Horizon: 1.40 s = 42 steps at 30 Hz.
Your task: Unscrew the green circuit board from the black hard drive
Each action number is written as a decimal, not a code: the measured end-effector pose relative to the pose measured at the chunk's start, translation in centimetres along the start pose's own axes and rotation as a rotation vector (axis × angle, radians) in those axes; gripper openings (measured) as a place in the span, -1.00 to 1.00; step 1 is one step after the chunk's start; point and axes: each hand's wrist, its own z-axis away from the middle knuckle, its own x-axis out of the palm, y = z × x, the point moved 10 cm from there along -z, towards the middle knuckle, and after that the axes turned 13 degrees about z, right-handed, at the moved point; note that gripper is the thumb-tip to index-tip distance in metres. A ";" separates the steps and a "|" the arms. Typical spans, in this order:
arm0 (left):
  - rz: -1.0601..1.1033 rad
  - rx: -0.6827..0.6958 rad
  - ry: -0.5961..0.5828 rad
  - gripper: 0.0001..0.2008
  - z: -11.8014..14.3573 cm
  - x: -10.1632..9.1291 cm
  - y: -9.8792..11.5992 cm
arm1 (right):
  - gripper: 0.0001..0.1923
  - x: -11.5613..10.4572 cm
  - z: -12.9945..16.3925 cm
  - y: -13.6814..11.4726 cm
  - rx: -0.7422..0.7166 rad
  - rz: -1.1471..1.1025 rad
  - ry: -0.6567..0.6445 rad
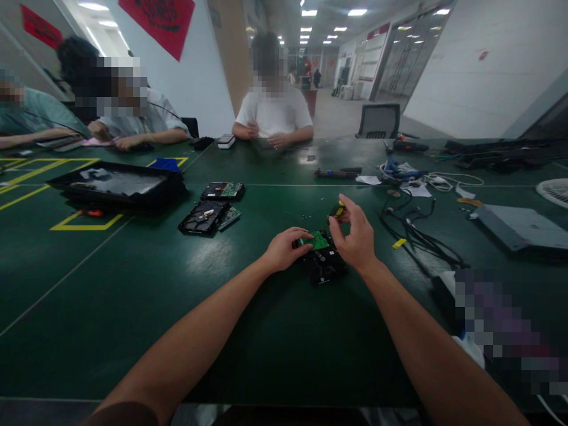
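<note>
A black hard drive (325,264) lies on the dark green table (133,307) in front of me, its green circuit board (316,241) facing up. My left hand (284,249) rests on the drive's left side, fingers on the board's edge. Just to the right, my right hand (354,235) holds a small screwdriver (338,209) with a yellow and black handle, standing upright over the board.
Two more opened hard drives (205,217) (223,190) lie to the left, beside a black tray (116,186). Tangled black cables (415,235) and a grey flat device (519,225) sit on the right. Three people sit along the far side of the table.
</note>
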 end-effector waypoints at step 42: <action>0.023 0.021 0.000 -0.72 0.0 0.0 -0.3 | -0.40 0.1 0.1 0.3 0.001 -0.009 0.006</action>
